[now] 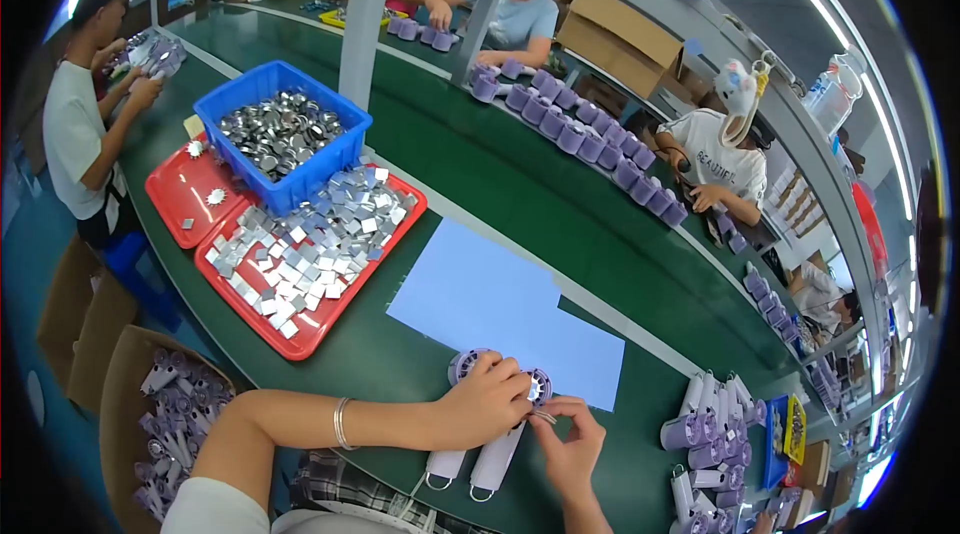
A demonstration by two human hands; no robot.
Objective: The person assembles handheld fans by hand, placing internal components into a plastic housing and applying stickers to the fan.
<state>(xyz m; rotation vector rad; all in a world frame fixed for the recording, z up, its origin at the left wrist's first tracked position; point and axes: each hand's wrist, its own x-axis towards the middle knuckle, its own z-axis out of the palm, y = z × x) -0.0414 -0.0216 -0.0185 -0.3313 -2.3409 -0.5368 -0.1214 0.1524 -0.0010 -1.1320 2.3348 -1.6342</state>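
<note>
Two lavender handheld fans lie side by side on the green table, handles toward me. The left fan [446, 464] is partly under my wrist; its round head shows beyond my knuckles. My left hand [485, 402] is closed over the head of the right fan [497, 461], fingers curled at its rim. A silvery, star-edged disc [535, 389] sits in that head. Close by on the right, my right hand [572, 446] pinches thin silvery pieces [543, 416] between thumb and fingers, against the fan's neck. My left fingertips are partly hidden.
A red tray [310, 339] holds many small silvery squares; a blue bin [320, 166] holds round metal parts. Blue sheets [480, 279] lie ahead. More fans [705, 434] are stacked at right; a carton [125, 404] of fan parts stands lower left. Co-workers sit around the green conveyor [560, 224].
</note>
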